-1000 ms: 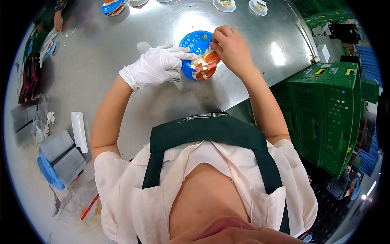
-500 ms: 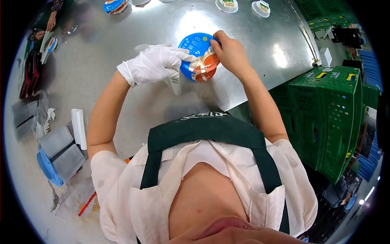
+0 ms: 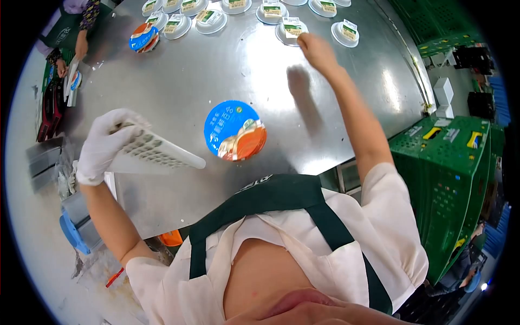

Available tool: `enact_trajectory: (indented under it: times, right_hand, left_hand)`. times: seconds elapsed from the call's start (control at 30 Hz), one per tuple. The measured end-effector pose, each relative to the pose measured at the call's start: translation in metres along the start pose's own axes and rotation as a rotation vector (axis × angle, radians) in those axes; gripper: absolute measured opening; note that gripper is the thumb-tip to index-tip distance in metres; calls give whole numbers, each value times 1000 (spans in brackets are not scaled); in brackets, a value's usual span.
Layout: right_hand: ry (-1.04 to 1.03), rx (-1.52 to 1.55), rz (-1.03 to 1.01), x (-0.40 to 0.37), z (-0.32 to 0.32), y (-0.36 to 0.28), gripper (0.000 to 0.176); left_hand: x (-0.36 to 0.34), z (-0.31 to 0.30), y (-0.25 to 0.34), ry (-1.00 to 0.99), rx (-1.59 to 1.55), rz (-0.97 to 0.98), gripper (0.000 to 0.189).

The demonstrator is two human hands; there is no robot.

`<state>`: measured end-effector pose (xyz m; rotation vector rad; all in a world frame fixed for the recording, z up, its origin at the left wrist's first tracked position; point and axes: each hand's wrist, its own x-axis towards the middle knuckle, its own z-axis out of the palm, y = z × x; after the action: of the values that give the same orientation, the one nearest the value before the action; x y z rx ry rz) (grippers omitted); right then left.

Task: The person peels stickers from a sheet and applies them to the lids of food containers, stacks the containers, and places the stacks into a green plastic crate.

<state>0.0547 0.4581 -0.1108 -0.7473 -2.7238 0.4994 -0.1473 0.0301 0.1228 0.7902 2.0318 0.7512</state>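
Note:
My left hand (image 3: pixel 108 142), in a white glove, grips a white sheet (image 3: pixel 162 156) with rows of small labels at the left of the metal table (image 3: pixel 179 76). A blue round package (image 3: pixel 233 130) with orange and white pictures lies on the table between my hands, touched by neither. My bare right hand (image 3: pixel 314 50) reaches to the far side with its fingers pressed together, at the edge of a round white-lidded container (image 3: pixel 287 33) with a label. Whether its fingers hold anything is too small to tell.
Several labelled round containers (image 3: pixel 216 21) stand along the far side, with another blue package (image 3: pixel 144 38) near them. Green crates (image 3: pixel 439 162) are stacked at the right. A person's hand (image 3: pixel 81 46) is at the upper left, near stacked sheets.
My right hand has let go of the blue package and moved to the far containers. My left hand has moved left and now holds the label sheet. More of the far table shows.

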Motion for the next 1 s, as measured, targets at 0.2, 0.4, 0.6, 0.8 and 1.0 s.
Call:
enact_trajectory:
  times: [0.2,0.4,0.6,0.8,1.0]
  right_hand:
    - [220,-12,-464,91,75,77,28]
    - [156,-52,-390,82,76,67,51]
    - [-31,103,-479,90,71,91,76]
    - [-472,1600,472,39,15,22,66]
    - [-631,2050,274,-40,-27,-44,80]
  left_hand:
    - [-18,-2,-1,342,-202,-12,13]
    - [-47,24,-14,543,-172,-15,15]
    - [-98,46,-3,699,-168,-38,16]
    - [-152,54,-29,786,-364,116,20]
    - [-144,51,-80,731,-569,249,15]
